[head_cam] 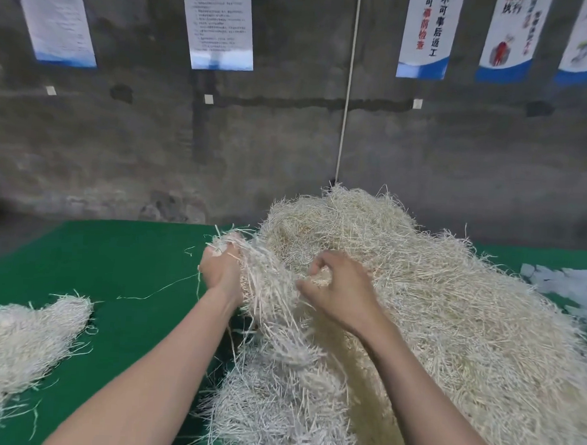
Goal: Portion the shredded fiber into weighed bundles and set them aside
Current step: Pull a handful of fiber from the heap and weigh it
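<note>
Forearms, both bare, fill the bottom of the view and reach to the big heap (450,315) of shredded fiber, which covers the right part of the green tabletop (130,258). Well left of the heap lies a smaller pile (17,340) of the same fiber, probably a portion already set aside. Between this pile and the heap, one loose strand (159,292) lies on the green surface. At the left edge of the heap the left hand (221,269) is clenched around a tuft, and strands stand out above the fist. Just right of it, on the slope of the heap, the right hand (339,292) has its fingers curled into the fiber and grips it too.

The strands are much tangled. I think that a pull on the tuft may drag more fiber than wanted, so the portion becomes too heavy. Trailing strands may also drop on the tabletop or mix into the smaller pile. Right of the heap lie pale scraps (574,291), which could be caught up as well.

The fiber is thin, long and flat, cream in colour, whiter near the camera. It looks dry, light and loosely piled.
</note>
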Available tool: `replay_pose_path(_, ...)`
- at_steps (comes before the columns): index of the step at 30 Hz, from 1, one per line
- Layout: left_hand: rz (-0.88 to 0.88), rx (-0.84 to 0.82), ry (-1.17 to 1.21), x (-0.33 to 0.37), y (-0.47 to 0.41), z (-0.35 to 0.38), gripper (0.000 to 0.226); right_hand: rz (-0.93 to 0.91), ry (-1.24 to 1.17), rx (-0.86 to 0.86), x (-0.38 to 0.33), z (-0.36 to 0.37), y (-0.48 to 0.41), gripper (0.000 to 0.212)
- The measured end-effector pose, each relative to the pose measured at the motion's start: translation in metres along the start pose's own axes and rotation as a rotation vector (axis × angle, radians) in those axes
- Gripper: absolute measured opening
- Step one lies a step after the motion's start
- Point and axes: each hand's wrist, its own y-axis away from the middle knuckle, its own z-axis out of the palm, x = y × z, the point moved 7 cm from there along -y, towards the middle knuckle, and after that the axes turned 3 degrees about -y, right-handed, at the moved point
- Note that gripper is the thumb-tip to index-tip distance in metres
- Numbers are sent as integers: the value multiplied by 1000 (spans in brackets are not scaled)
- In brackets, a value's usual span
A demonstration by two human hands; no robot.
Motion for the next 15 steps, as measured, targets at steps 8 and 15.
replay_pose_path(8, -96, -216, 238, 71, 29, 41, 53, 159, 306, -346, 71, 107, 16, 20)
replay_pose_path(15, -242, -389, 331, 72, 31, 43, 42, 209, 434, -549, 118, 148, 70, 51)
